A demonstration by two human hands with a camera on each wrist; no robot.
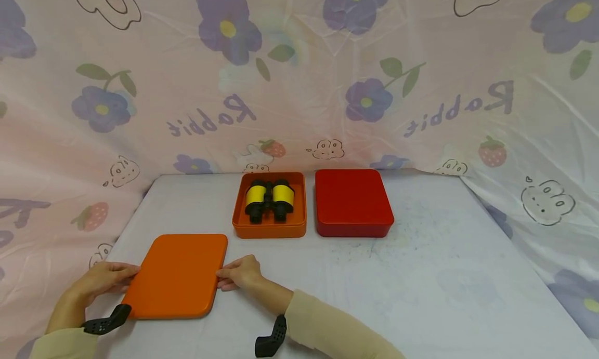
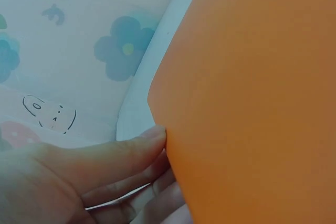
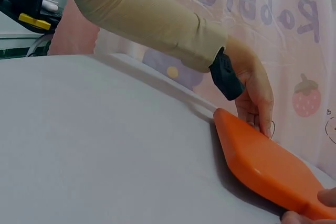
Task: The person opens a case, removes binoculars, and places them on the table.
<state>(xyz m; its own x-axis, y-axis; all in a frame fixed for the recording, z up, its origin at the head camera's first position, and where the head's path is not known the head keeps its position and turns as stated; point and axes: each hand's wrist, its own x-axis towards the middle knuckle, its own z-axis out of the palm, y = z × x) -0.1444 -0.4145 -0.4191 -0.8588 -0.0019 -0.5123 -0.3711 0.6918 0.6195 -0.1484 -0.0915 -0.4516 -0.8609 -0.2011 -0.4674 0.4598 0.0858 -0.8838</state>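
An orange square lid (image 1: pixel 180 276) is at the left front of the white table, between both hands. My left hand (image 1: pixel 104 280) holds its left edge, thumb at the rim and the other fingers lower down, partly hidden by the lid. At the opposite edge my right hand (image 1: pixel 242 273) pinches the lid between thumb and fingers. The right wrist view shows a shadow under the lid (image 3: pixel 262 166); whether it is fully off the table I cannot tell. Farther back, yellow and black binoculars (image 1: pixel 283 194) lie inside an open orange box (image 1: pixel 270 232).
Just right of the orange box stands a closed red box (image 1: pixel 354 198). A patterned cloth (image 1: pixel 299 89) hangs behind and along the sides of the white table (image 1: pixel 421 296). Dark smudges mark the tabletop near the red box.
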